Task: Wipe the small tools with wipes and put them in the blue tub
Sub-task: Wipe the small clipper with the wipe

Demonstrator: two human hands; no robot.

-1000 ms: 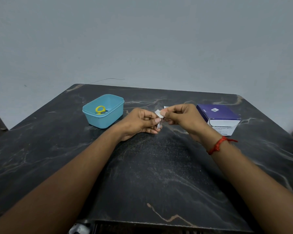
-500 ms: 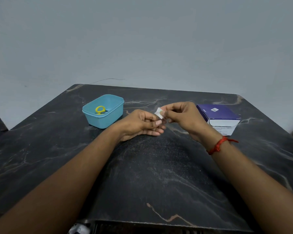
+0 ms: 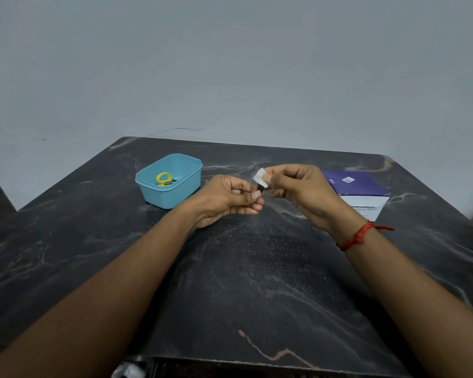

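Black marble-look table (image 3: 257,290): bare foreground, both forearms reaching over it. Red thread band (image 3: 358,236) on the right wrist.

Left hand (image 3: 224,199): raised over mid-table, fingers curled, thumb and fingertips pinching the lower end of a small dark tool (image 3: 259,188).

Right hand (image 3: 298,189): thumb and forefinger pinching a folded white wipe (image 3: 260,176) around the tool's upper end.

Tool: held in the air between the two hands, well apart from the tub. Only a short dark length shows, and its type is too small to tell. Long axis close to upright, top end pointing up into the wipe.

Step in hand, as judged: wiping. Advice: hold the left pinch firm, draw the wipe along the length rather than across it, and re-grip to clean the covered end.

Blue tub (image 3: 148,184): farther left, holding a yellow-ringed tool (image 3: 163,178).

Purple-and-white box (image 3: 352,184): far right, presumably wipes.
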